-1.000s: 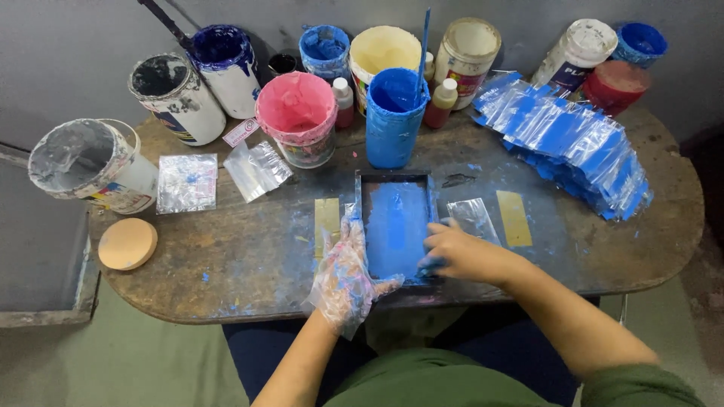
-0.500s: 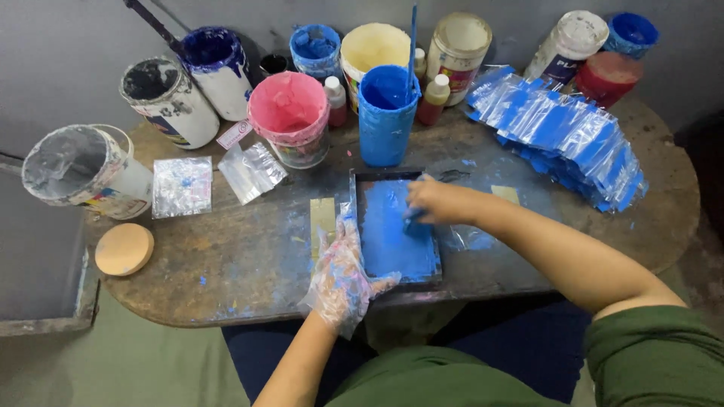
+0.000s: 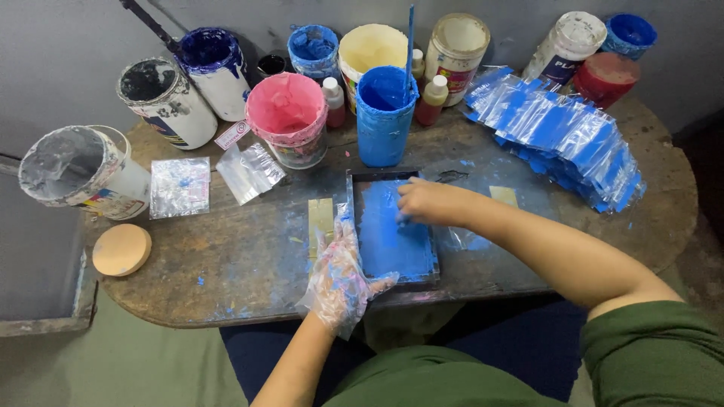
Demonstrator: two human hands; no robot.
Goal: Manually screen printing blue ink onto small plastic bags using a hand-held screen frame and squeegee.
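Note:
A small dark-rimmed frame [image 3: 392,241], its surface covered in blue paint, lies on the round wooden table [image 3: 226,264] in front of me. My left hand [image 3: 343,275] wears a clear plastic glove smeared with paint. It lies along the frame's left edge, and its thumb hooks over the near corner. My right hand [image 3: 426,202] is bare and rests on the far part of the blue surface with curled fingers. Whatever is under those fingers is hidden. A clear plastic bag [image 3: 471,237] sticks out from under the frame on the right.
A blue paint cup [image 3: 383,120] with a stick, a pink tub [image 3: 289,117], several other paint tubs and small bottles stand along the back. A pile of blue-printed plastic bags [image 3: 558,128] lies at the right. Clear bags [image 3: 249,169], a white bucket [image 3: 79,169] and a round tan lid [image 3: 121,249] lie at the left.
My right hand has slid from the frame's near right corner up across the blue surface to its far edge. My gloved left hand has stayed on the left edge.

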